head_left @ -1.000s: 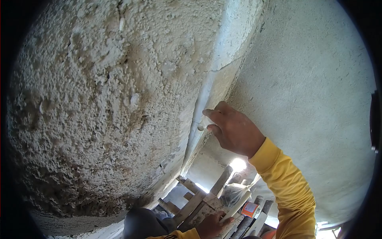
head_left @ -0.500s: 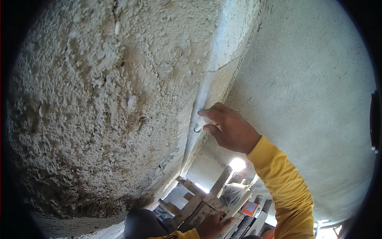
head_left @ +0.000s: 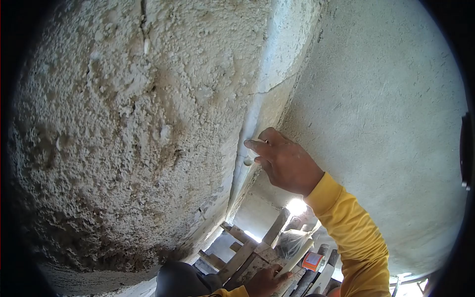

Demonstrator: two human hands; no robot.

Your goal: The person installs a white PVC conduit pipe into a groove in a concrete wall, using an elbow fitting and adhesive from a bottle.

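Observation:
My right hand (head_left: 288, 163), in a yellow sleeve, is raised to a long pale groove (head_left: 255, 111) at the wall's corner. Its thumb and fingers pinch a short white pipe fitting (head_left: 253, 154), mostly hidden behind the fingers. Just below the fingertips a round dark opening shows against the groove. Down at the bottom, my left hand (head_left: 267, 280) is closed around the lower end of a white plastic pipe (head_left: 298, 256), which slants up to the right.
Rough, lumpy plaster (head_left: 118, 128) fills the left side, and a smooth grey wall (head_left: 381, 114) rises on the right. Below are wooden scaffold boards (head_left: 242, 260), a clear plastic bag (head_left: 292, 241) and an orange-and-white can (head_left: 312, 261). A bright lamp or opening (head_left: 297, 206) glares behind.
My right hand has turned slightly, its index finger now reaching further across the white fitting. The left hand stays low on the pipe, and the view has shifted slightly.

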